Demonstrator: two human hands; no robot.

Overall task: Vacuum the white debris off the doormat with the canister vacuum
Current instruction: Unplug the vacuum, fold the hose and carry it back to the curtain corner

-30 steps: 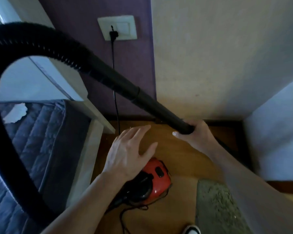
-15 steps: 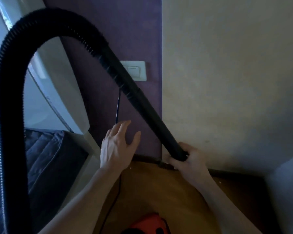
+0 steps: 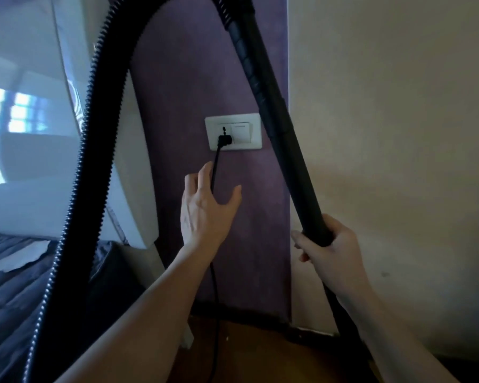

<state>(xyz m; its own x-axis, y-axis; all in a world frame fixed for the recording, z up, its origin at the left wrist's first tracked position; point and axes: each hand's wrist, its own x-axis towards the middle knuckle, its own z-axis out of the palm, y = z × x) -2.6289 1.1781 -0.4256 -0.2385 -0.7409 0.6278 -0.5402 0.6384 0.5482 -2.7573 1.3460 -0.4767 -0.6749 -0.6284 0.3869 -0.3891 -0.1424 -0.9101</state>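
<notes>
My right hand (image 3: pixel 332 252) grips the lower end of the black vacuum wand (image 3: pixel 282 139), which slants up to the top of the view. From there the ribbed black hose (image 3: pixel 94 150) arcs down the left side. My left hand (image 3: pixel 205 208) is raised with fingers spread, just below the white wall socket (image 3: pixel 233 131) and right by the black power cord (image 3: pixel 215 172) that hangs from the plug (image 3: pixel 224 140). The canister and the doormat are out of view.
The socket sits on a purple wall strip (image 3: pixel 194 78); a beige wall (image 3: pixel 393 134) fills the right. A bed with a dark quilt (image 3: pixel 14 288) and white headboard (image 3: pixel 130 172) stands at left. Brown wooden floor (image 3: pixel 246 355) shows at the bottom.
The view has tilted up from the floor to the wall; the red canister and doormat dropped out of sight. My left hand rose toward the socket. My right hand kept hold of the wand.
</notes>
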